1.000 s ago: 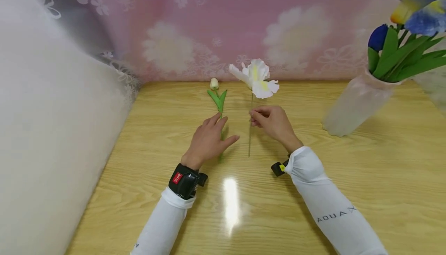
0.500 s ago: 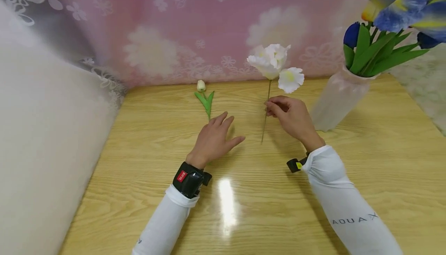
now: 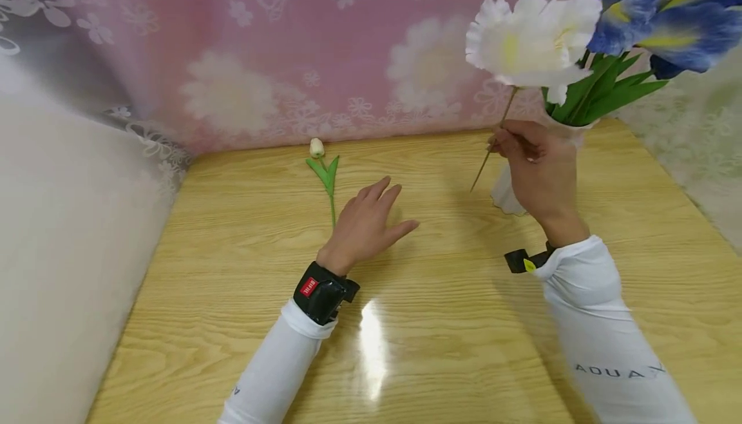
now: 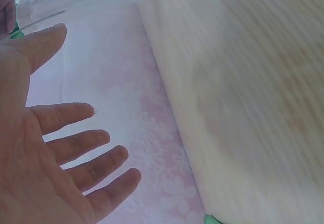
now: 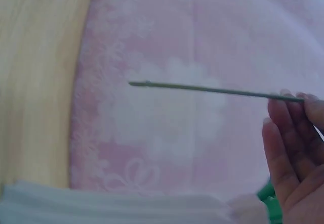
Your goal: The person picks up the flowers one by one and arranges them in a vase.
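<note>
My right hand point(image 3: 542, 169) pinches the thin stem point(image 5: 202, 89) of a white artificial iris point(image 3: 530, 40) between thumb and fingertips. The bloom is held high and overlaps blue irises point(image 3: 655, 21) standing in a whitish ribbed vase point(image 3: 505, 193), which my hand partly covers. In the right wrist view the stem's bare lower end points away from the fingers. My left hand point(image 3: 368, 224) is spread over the wooden table with nothing in it; the left wrist view shows its palm and straight fingers. Beside it lies a small white tulip point(image 3: 316, 148) with green leaves, its lower stem hidden by this hand.
A pink floral curtain point(image 3: 261, 76) hangs along the back edge of the wooden table point(image 3: 243, 295). A white wall point(image 3: 64, 231) borders the left side. The vase stands at the back right.
My right hand has lifted the white iris up and to the right, toward the vase. The left hand has shifted slightly right, away from the tulip, which still lies on the table.
</note>
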Available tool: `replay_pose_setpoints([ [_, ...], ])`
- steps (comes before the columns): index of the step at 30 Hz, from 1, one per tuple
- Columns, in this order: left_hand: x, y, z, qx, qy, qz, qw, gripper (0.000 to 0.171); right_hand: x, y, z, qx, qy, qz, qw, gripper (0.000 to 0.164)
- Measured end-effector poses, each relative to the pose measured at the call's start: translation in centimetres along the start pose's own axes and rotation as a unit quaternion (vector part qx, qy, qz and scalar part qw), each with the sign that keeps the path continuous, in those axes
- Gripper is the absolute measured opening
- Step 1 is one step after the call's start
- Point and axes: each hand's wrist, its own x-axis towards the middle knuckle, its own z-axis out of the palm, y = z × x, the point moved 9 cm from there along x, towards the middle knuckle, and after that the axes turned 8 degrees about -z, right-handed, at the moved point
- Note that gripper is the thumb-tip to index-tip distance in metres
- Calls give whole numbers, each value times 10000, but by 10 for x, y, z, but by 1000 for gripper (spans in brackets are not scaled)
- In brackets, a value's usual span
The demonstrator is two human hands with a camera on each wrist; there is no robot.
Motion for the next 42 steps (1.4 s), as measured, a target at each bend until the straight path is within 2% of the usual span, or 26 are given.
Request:
replay_pose_setpoints([
  [5, 4, 10, -3, 73, 22, 140, 9999, 72, 5, -10, -30, -344, 693, -135, 9969, 15],
  [12, 8, 21, -8, 95, 147, 322, 9993, 72, 16, -17, -65, -722, 1498, -350, 9855, 14],
  [21, 10, 32, -9, 14, 101, 438, 9990, 71, 24, -25, -92, -925, 2088, -461, 9725, 16],
  [29, 13, 38, -10, 23, 127, 451, 9989, 72, 33, -28, -110, -663, 2595, -401, 9626, 15],
  [34, 12, 37, -12, 6, 140, 454, 9989, 71, 39, -29, -113, -848, 2740, -492, 9567, 15],
  [42, 11, 34, -10, 27, 145, 437, 9989, 71, 40, -22, -108, -1303, 2384, -435, 9614, 18],
])
